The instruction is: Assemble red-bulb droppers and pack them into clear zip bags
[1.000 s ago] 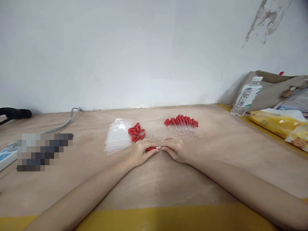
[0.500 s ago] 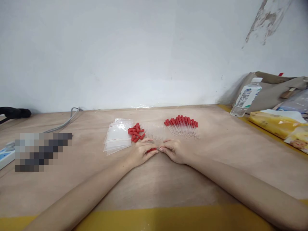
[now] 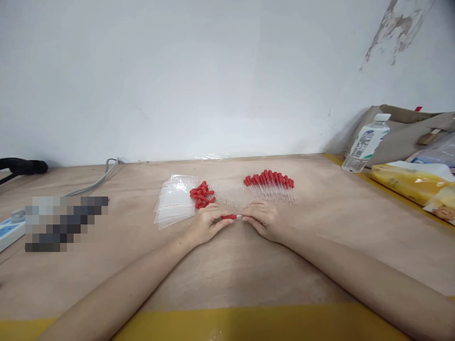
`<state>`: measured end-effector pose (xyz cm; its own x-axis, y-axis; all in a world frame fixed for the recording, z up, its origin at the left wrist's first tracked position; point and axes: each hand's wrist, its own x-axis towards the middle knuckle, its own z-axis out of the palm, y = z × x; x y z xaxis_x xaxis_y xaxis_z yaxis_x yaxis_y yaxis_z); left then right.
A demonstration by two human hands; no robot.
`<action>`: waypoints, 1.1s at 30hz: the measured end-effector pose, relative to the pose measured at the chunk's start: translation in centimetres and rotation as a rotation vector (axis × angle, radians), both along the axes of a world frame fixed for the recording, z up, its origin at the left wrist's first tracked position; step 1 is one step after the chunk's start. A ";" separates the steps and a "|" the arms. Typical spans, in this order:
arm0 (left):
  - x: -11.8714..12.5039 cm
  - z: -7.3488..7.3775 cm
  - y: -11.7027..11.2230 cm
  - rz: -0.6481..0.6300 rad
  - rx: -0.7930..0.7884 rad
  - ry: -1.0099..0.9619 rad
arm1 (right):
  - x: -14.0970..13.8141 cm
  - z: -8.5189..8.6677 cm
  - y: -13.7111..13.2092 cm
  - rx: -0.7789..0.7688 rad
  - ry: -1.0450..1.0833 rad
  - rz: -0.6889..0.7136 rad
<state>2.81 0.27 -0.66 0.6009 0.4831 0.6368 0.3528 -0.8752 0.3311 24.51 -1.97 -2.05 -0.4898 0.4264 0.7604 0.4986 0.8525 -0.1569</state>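
Observation:
My left hand (image 3: 206,223) pinches a red rubber bulb (image 3: 228,217) at mid-table. My right hand (image 3: 263,219) pinches the clear glass tube (image 3: 239,217) that joins the bulb's end. Both hands rest on the brown table (image 3: 227,265), fingertips nearly touching. Just beyond them lie a small heap of loose red bulbs (image 3: 202,195), a row of bare clear tubes (image 3: 227,192) and a fan of droppers with red bulbs fitted (image 3: 270,184). A stack of clear plastic bags (image 3: 175,202) sits to the left of the bulbs.
A water bottle (image 3: 366,142) leans on a beige bag (image 3: 408,132) at the back right, with a yellow packet (image 3: 412,182) in front. At the left are a grey cable (image 3: 95,182), a power strip (image 3: 10,229) and a blurred patch. A white wall stands behind.
The hands have drawn slightly apart, so more of the red bulb and the tube between them shows. The view has shifted a little.

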 end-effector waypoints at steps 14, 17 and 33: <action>0.2 -0.4 0.1 -0.046 0.027 -0.018 | -0.6 0.2 0.1 -0.103 -0.057 -0.029; 0.2 -0.3 0.2 -0.021 0.014 -0.037 | -0.7 0.6 0.0 -0.150 -0.081 -0.076; -0.9 0.9 -0.2 -0.104 -0.224 0.348 | 3.5 5.0 4.5 -0.476 -0.014 -0.971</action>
